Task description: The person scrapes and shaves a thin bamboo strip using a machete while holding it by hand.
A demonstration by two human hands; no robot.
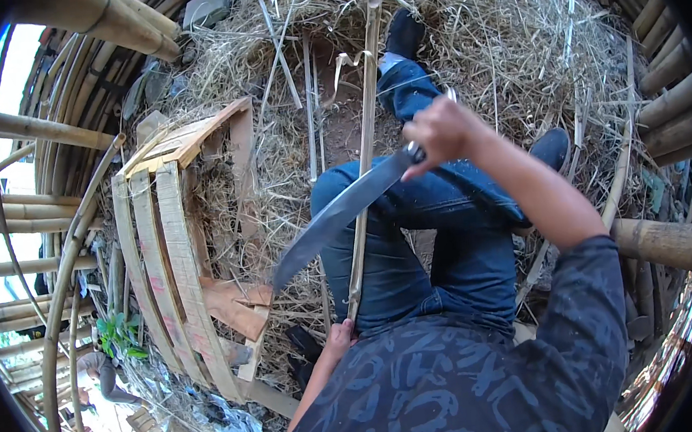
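Dry straw (502, 33) covers the ground, ringed by stacked bamboo poles (673, 243) and a slatted wooden frame (174, 254). The right hand (441, 131) has its fingers clenched on a curved machete (338, 212), whose blade crosses a thin bamboo strip (363, 174). The left hand (341, 334) grips that strip's lower end, above the jeans-clad lap.

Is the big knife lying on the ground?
No, the right hand grips the machete by its handle, holding its blade against the thin bamboo strip that the left hand holds.

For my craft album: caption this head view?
Right hand draws a machete along a bamboo strip held by the left hand.
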